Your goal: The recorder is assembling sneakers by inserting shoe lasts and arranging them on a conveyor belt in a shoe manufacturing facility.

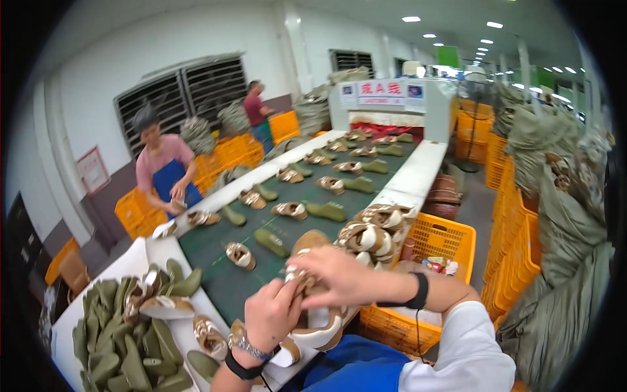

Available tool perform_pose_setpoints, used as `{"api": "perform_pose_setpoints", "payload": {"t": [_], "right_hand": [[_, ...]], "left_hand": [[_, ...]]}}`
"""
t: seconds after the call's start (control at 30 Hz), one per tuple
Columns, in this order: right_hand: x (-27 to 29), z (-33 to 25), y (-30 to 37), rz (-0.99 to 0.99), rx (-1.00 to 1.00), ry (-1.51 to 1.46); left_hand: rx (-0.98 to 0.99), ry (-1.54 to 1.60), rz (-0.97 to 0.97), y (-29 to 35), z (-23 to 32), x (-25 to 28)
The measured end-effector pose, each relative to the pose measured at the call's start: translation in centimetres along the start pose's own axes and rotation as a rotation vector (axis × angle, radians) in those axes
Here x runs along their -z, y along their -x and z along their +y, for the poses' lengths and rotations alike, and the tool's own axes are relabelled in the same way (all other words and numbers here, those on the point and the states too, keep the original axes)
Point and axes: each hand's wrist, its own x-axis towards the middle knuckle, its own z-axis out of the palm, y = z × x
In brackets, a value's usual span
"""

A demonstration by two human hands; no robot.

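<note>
Left hand (269, 315) and right hand (343, 276) on a brown-and-white shoe (319, 319)
Each grip is narrow, pinching the shoe's upper near the green conveyor belt (212, 261).

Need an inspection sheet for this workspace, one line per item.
Surface: green belt; white side table at left.
Work items: brown-and-white shoes and green foot forms spread along the belt.
Clutter: heaped foot forms on the side table; shoe pile at the belt's right edge; mixed bits in an orange crate.
Hands: left hand and right hand both on a held shoe, partly hiding it.
Cables: thin dark wire below the right wristband; another near the left wristband.
Surroundings: two people left of the belt; stacked crates at right; barred windows.
</note>
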Motion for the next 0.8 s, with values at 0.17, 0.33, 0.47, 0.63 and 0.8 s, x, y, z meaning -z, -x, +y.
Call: {"api": "perform_pose_setpoints", "payload": {"t": [0.17, 0.33, 0.47, 0.63, 0.8], "right_hand": [[-12.7, -1.2, -0.9, -0.21, -0.021, -0.23], [-17.5, -2.5, -1.9, -0.245, 0.003, -0.314], [-18.2, -3.0, -2.7, -0.159, 0.074, -0.341], [-18.4, -3.4, -3.5, -0.152, 0.06, -0.302], [-19.3, -4.1, -4.0, -0.167, 0.042, -0.355]], "left_hand": [[0.466, -0.111, 0.067, 10.8, -3.1, -0.4], [0.653, -0.094, 0.23, 14.5, -4.5, 0.7], [0.672, -0.111, 0.283, 14.7, -5.0, 0.9], [0.672, -0.143, 0.279, 14.7, -5.7, 0.9], [0.64, -0.178, 0.331, 15.0, -6.2, 1.2]]}}
